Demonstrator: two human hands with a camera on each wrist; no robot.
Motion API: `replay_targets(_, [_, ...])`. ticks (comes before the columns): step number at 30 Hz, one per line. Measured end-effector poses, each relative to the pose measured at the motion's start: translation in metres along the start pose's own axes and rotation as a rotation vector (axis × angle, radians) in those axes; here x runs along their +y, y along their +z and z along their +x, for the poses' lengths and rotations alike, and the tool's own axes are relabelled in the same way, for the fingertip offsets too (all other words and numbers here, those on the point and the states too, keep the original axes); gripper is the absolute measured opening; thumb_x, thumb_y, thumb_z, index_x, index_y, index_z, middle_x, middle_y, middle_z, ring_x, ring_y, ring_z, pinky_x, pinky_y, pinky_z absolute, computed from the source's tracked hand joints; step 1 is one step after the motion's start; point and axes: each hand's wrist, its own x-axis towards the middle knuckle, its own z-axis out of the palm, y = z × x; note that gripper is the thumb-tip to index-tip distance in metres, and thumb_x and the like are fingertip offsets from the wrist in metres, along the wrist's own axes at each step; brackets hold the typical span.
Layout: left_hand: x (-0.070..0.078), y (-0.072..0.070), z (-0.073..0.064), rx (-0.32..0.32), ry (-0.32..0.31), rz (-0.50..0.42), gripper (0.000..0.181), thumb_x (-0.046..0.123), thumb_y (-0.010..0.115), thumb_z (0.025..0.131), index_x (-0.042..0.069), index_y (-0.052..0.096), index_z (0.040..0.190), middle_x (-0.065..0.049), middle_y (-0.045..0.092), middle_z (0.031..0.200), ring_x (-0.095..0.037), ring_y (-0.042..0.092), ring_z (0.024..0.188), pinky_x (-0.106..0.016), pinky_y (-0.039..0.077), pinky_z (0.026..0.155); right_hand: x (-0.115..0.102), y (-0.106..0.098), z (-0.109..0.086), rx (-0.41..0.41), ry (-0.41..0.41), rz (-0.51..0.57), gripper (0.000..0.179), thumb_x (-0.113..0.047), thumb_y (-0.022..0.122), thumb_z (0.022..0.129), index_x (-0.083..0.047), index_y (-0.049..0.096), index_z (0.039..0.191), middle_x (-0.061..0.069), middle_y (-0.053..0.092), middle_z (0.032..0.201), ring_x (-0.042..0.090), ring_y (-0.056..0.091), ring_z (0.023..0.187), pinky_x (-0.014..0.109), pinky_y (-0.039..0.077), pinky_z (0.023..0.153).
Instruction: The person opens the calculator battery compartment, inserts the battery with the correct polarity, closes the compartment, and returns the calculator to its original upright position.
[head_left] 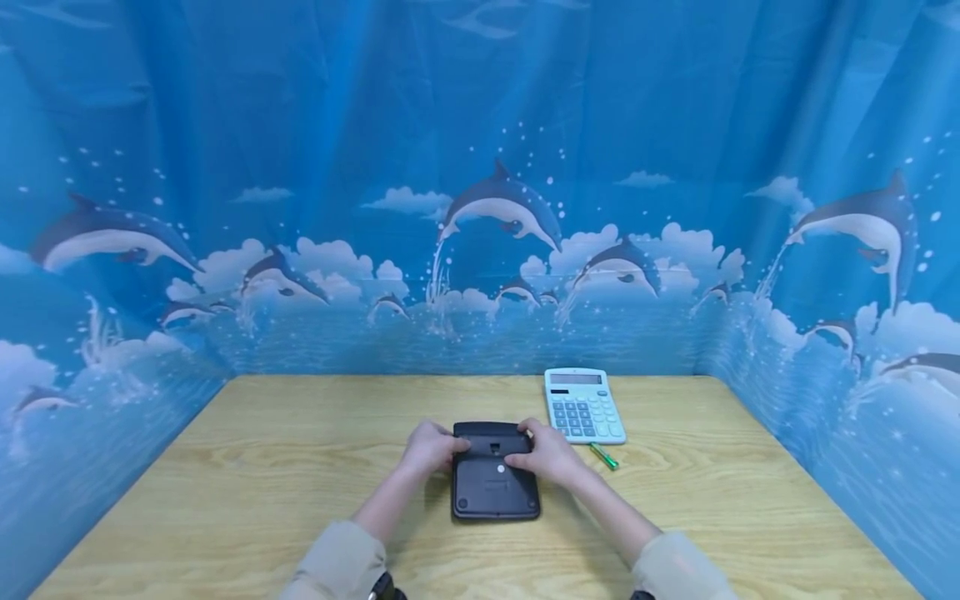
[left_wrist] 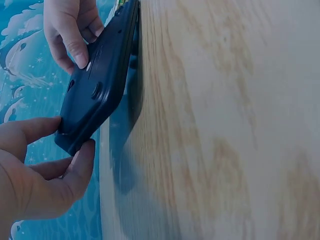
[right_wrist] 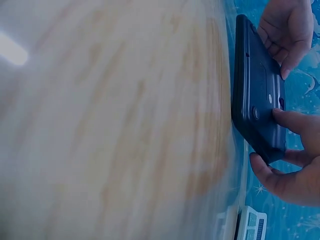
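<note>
A black calculator (head_left: 495,492) lies back side up between both hands, its rubber feet and a small opening (head_left: 495,448) showing. My left hand (head_left: 431,448) pinches its left far corner, thumb on top and fingers underneath, as the left wrist view shows. On the opposite side my right hand (head_left: 551,454) grips the right edge, its thumb (right_wrist: 290,119) on the back close to a small white dot (head_left: 501,469). In the left wrist view the calculator's far end is tilted up off the table, with a shadow below. Its key side is hidden.
A light blue calculator (head_left: 583,408) lies face up at the back right of the wooden table (head_left: 315,450). Just in front of it is a small green cylinder (head_left: 603,456), like a battery. A blue dolphin-print curtain (head_left: 360,167) encloses the back and sides.
</note>
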Motion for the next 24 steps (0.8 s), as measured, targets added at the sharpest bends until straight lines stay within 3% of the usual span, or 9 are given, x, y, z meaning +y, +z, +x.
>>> replay_targets(7, [-0.0025,0.0003,-0.0004,-0.016,0.000,0.051,0.032,0.007,0.073,0.073,-0.011,0.061,0.097,-0.013,0.061,0.077,-0.019,0.060,0.061,-0.030,0.054,0.060,-0.0042,0.0004,-0.0012,-0.035,0.043,-0.008,0.052,-0.023,0.077,0.072,0.002,0.056,0.112,0.019,0.062,0.100,0.030,0.058,0.091,0.044,0.048,0.079])
replay_targets(14, [-0.0059,0.0035,0.0006,-0.017,0.014,0.125,0.026,0.007,0.073,0.074,-0.010,0.063,0.091,-0.012,0.061,0.075,-0.020,0.059,0.060,-0.029,0.053,0.056,-0.0048,0.0020,-0.0019,-0.051,0.040,-0.029,0.052,-0.023,0.077,0.072,0.003,0.055,0.112,0.020,0.061,0.102,0.032,0.058,0.093,0.044,0.049,0.080])
replay_targets(24, [-0.0097,0.0053,-0.0011,-0.027,0.040,0.126,0.026,0.004,0.072,0.074,-0.011,0.060,0.091,-0.013,0.059,0.077,-0.021,0.059,0.063,-0.028,0.053,0.055,-0.0058,0.0023,-0.0037,-0.066,0.041,-0.038,0.051,-0.022,0.076,0.073,0.004,0.055,0.112,0.023,0.060,0.106,0.035,0.057,0.096,0.046,0.048,0.083])
